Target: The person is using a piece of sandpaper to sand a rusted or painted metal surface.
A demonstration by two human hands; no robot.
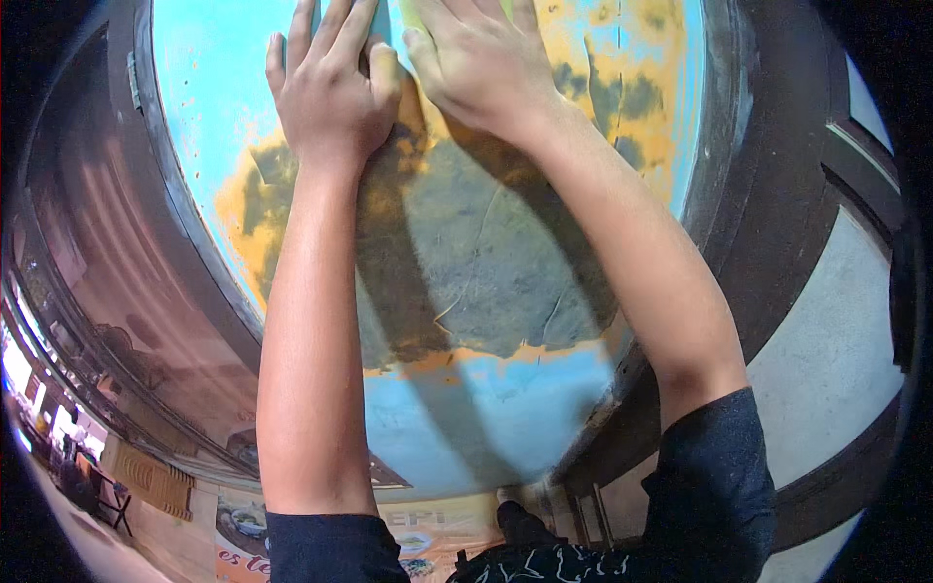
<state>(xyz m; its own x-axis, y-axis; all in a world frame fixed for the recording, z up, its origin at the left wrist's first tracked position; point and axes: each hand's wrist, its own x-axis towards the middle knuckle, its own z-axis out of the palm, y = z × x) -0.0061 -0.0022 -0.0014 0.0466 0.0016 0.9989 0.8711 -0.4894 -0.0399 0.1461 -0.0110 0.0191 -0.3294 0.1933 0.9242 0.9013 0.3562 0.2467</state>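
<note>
Both my arms reach up to a light-blue panel [199, 83] with orange patches and a large worn grey patch [466, 253]. My left hand [338, 102] lies against its upper part, fingers stretched and apart. Beside it, my right hand [491, 78] rests on the panel with its fingers extended too. The top edge of the view cuts off the fingertips of both hands. A yellow-green area shows by the right hand's fingers; whether it is paint or a thin thing under them, I cannot make out. My arms cast shadows down the panel.
A dark frame [724, 165] borders the panel on both sides. Pale wall sections [826, 340] stand at the right. Below lie a printed banner [437, 525] and my dark shoe [525, 525]. A brown slatted piece [151, 476] stands at the lower left.
</note>
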